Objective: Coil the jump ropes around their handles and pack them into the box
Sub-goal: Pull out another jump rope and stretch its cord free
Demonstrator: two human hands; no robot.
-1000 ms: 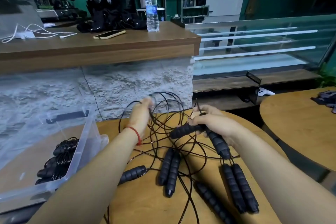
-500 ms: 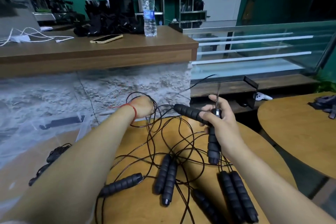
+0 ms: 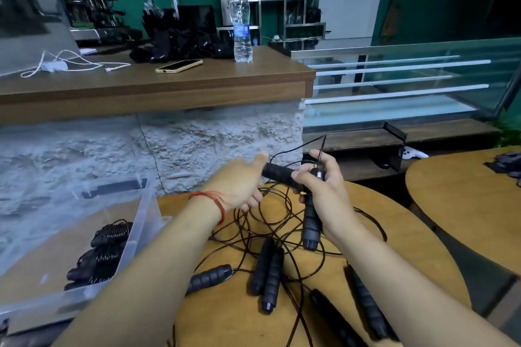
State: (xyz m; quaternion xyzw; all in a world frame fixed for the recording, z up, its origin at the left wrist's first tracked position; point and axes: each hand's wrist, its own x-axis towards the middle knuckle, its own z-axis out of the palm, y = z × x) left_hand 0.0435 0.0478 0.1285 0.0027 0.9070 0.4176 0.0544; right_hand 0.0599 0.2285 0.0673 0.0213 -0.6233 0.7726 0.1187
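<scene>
Right hand (image 3: 321, 189) grips two black handles (image 3: 282, 176) at centre frame, one held crosswise, the other hanging down. Left hand (image 3: 239, 183) is spread wide, thumb raised, at the crosswise handle's free end and not closed on it. Below both, uncoiled cord (image 3: 270, 222) lies tangled on the worktop (image 3: 408, 251) among several loose handles (image 3: 267, 270). At lower left, the clear box (image 3: 141, 214) holds a few coiled ropes (image 3: 110, 248). Assessment: partly done; the held rope and the ropes on the worktop remain to be coiled and packed.

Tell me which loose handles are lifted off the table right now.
The pair in the right hand: the sideways handle reaching toward the left hand and the hanging handle below it. All others lie on the table.
</scene>
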